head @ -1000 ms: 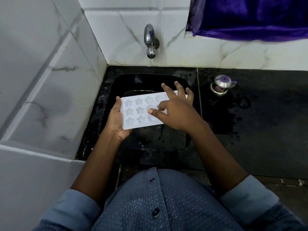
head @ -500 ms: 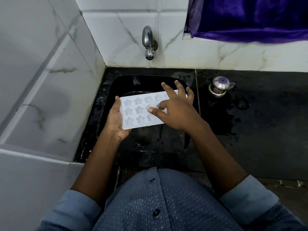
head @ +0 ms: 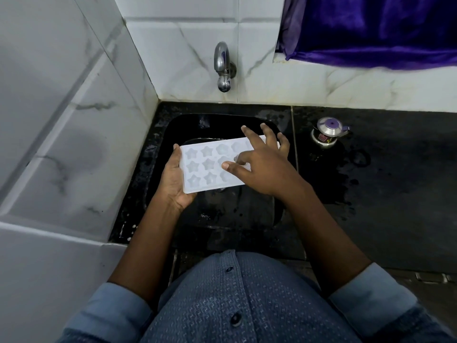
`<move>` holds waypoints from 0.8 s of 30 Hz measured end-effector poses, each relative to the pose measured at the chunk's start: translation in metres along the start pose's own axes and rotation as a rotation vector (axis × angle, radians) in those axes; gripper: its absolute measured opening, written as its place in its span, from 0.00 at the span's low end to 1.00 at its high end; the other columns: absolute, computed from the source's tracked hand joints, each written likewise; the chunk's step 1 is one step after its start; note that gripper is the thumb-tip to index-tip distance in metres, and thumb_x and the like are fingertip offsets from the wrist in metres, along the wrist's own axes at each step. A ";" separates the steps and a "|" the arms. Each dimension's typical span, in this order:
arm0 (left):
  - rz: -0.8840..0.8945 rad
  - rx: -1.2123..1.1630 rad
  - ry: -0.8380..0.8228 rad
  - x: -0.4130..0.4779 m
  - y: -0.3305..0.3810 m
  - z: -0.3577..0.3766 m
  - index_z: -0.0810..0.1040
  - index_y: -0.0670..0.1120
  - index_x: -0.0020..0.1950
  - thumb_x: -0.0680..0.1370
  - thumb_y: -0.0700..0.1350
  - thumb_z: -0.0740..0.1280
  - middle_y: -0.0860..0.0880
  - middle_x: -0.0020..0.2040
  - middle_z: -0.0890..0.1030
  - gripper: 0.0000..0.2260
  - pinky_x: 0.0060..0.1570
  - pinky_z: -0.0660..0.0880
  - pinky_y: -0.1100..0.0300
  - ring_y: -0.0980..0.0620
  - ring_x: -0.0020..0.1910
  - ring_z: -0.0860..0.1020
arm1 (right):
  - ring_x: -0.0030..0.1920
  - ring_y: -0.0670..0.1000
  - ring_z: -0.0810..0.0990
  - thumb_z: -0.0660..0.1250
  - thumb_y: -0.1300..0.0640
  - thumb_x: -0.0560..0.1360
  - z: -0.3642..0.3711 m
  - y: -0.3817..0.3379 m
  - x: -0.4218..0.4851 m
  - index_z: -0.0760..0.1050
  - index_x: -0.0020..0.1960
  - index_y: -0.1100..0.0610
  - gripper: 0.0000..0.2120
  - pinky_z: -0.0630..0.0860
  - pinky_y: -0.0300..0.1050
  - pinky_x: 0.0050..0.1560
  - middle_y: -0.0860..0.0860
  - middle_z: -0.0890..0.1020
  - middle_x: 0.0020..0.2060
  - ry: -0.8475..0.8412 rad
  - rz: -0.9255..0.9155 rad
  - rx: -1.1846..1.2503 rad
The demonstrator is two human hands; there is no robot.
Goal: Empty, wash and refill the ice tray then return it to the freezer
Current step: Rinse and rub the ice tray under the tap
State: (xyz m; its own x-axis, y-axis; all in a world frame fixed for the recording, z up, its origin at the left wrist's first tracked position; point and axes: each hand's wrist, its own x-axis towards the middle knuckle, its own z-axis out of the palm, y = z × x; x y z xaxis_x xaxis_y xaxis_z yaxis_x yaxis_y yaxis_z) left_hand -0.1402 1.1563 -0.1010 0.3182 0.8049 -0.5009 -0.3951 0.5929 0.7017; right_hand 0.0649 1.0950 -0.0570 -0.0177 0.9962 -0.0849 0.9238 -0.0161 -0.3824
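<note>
Evidently we are at the washing step: the white ice tray [head: 210, 167], its star-shaped cups facing up and looking empty, is held roughly level over the black sink [head: 170, 129]. Our left hand [head: 173, 181] grips its left end. Our right hand [head: 264, 169] lies spread over the right half, thumb and index fingertip pressing into the cups, holding nothing. No water runs from the tap [head: 223, 68] behind. Next, we judge, rinsing calls for opening it and bringing the tray under.
</note>
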 end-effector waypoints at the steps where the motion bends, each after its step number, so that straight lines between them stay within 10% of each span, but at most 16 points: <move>1: -0.002 -0.005 0.000 0.000 0.000 0.000 0.79 0.44 0.70 0.85 0.68 0.50 0.39 0.65 0.84 0.33 0.50 0.85 0.45 0.39 0.61 0.85 | 0.84 0.55 0.37 0.52 0.26 0.80 0.000 -0.001 0.000 0.86 0.54 0.44 0.31 0.34 0.65 0.78 0.48 0.51 0.85 0.004 -0.003 0.007; 9: -0.008 -0.002 0.005 0.000 0.000 -0.001 0.77 0.44 0.73 0.85 0.68 0.50 0.39 0.66 0.83 0.34 0.52 0.84 0.45 0.39 0.62 0.84 | 0.84 0.54 0.39 0.56 0.26 0.79 -0.002 0.002 0.001 0.81 0.53 0.45 0.27 0.36 0.64 0.78 0.47 0.51 0.85 0.016 -0.039 0.041; 18: 0.024 -0.027 0.055 -0.003 0.011 -0.011 0.91 0.48 0.52 0.85 0.67 0.50 0.41 0.60 0.87 0.34 0.43 0.85 0.47 0.42 0.54 0.87 | 0.84 0.56 0.41 0.61 0.25 0.76 -0.006 0.033 -0.001 0.78 0.51 0.43 0.23 0.40 0.64 0.78 0.44 0.52 0.85 0.105 0.003 0.045; 24: 0.010 -0.029 0.037 -0.005 0.009 -0.012 0.85 0.45 0.63 0.85 0.67 0.50 0.40 0.62 0.85 0.33 0.45 0.85 0.47 0.41 0.56 0.87 | 0.84 0.57 0.37 0.61 0.27 0.78 -0.006 0.022 -0.002 0.83 0.54 0.42 0.23 0.37 0.64 0.79 0.45 0.50 0.85 0.038 0.008 0.022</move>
State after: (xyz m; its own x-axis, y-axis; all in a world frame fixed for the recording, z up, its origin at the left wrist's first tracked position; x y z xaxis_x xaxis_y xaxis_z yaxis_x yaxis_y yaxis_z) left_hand -0.1558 1.1582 -0.0983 0.2827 0.8107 -0.5127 -0.4228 0.5851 0.6920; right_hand 0.0878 1.0928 -0.0603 0.0048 0.9986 -0.0532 0.9153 -0.0258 -0.4019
